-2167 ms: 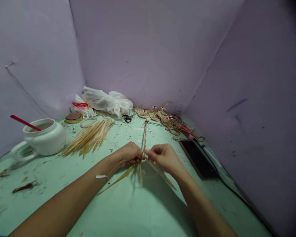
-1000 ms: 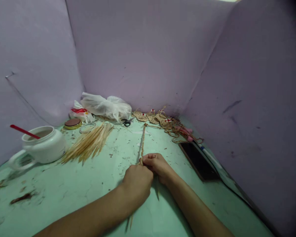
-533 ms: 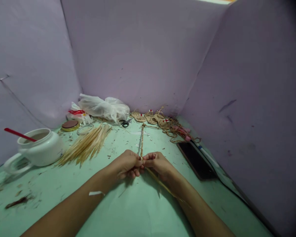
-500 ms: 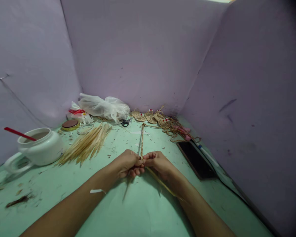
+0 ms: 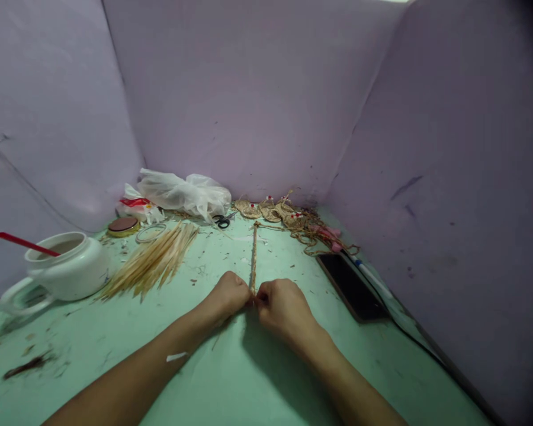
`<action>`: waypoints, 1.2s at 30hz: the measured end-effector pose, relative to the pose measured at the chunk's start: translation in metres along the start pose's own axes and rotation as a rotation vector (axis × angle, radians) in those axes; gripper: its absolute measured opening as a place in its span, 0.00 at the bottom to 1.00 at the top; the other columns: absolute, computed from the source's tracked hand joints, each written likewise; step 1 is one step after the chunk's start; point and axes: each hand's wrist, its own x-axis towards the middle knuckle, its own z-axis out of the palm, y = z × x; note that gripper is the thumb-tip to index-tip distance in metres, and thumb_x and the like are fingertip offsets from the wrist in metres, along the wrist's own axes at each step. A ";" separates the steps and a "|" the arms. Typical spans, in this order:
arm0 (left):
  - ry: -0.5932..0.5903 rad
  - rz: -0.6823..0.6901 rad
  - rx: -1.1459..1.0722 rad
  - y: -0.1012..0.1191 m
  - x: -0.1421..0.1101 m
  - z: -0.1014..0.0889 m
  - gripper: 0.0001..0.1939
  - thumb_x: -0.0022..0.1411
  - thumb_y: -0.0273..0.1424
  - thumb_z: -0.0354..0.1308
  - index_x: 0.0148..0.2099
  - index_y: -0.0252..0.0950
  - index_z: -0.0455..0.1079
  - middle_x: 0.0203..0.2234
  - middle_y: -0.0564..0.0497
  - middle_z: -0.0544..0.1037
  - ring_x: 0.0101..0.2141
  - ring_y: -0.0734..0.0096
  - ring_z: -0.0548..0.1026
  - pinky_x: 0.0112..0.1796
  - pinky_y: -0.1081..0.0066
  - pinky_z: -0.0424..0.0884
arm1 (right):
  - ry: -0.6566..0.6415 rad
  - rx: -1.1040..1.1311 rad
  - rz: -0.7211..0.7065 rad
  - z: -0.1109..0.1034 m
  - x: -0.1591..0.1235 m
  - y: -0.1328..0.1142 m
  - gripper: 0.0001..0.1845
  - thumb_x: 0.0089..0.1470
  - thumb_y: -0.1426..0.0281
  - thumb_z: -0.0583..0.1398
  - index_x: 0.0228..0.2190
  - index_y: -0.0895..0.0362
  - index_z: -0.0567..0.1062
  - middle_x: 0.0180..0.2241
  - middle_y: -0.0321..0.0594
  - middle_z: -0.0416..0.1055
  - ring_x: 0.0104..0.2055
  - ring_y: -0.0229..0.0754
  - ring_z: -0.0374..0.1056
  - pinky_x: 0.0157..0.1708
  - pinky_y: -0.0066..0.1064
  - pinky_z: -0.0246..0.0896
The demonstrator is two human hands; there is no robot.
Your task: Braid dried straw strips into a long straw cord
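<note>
Head-high view; forward and down

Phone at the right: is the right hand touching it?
Apart. The head view shows a strip of green tabletop between the right hand and the phone; the hand's fingers are at the near end of the braided cord.

Counts, clock from the hands: 2 hands (left hand (image 5: 231, 291), right hand (image 5: 285, 306)); 1 braid (image 5: 254, 254), 12. 1 strip bundle (image 5: 153, 260), 10, strips too many to count. 1 white pot (image 5: 77, 272), 1 red stick (image 5: 26, 243), both 9. 1 round tin (image 5: 123, 226), 10. 1 scissors (image 5: 222, 222), 1 large plastic bag (image 5: 182, 192), both 11. At least 3 woven discs (image 5: 247, 209), 12 to 1, overlapping. 1 phone (image 5: 350, 287), 1 pen (image 5: 375, 279), both 3.
</note>
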 end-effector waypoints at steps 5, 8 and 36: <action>-0.099 -0.008 -0.192 0.003 -0.004 -0.004 0.09 0.38 0.23 0.48 0.13 0.35 0.53 0.03 0.61 0.50 0.08 0.83 0.46 0.11 0.77 0.39 | -0.025 -0.114 -0.141 0.001 -0.012 -0.012 0.10 0.38 0.74 0.54 0.23 0.59 0.76 0.24 0.46 0.74 0.24 0.41 0.67 0.21 0.28 0.44; -0.117 0.018 -0.236 0.000 -0.003 -0.005 0.05 0.38 0.23 0.50 0.14 0.34 0.58 0.03 0.61 0.52 0.08 0.84 0.46 0.12 0.77 0.39 | -0.064 -0.010 -0.190 -0.003 -0.011 -0.006 0.09 0.39 0.74 0.54 0.21 0.59 0.75 0.22 0.44 0.74 0.23 0.38 0.66 0.20 0.26 0.45; -0.250 0.304 -0.129 -0.017 0.011 -0.006 0.12 0.48 0.33 0.49 0.18 0.33 0.57 0.13 0.58 0.51 0.18 0.81 0.51 0.20 0.76 0.46 | -0.078 0.721 0.462 -0.023 0.169 0.065 0.07 0.44 0.70 0.57 0.19 0.62 0.68 0.19 0.40 0.69 0.15 0.30 0.59 0.15 0.22 0.55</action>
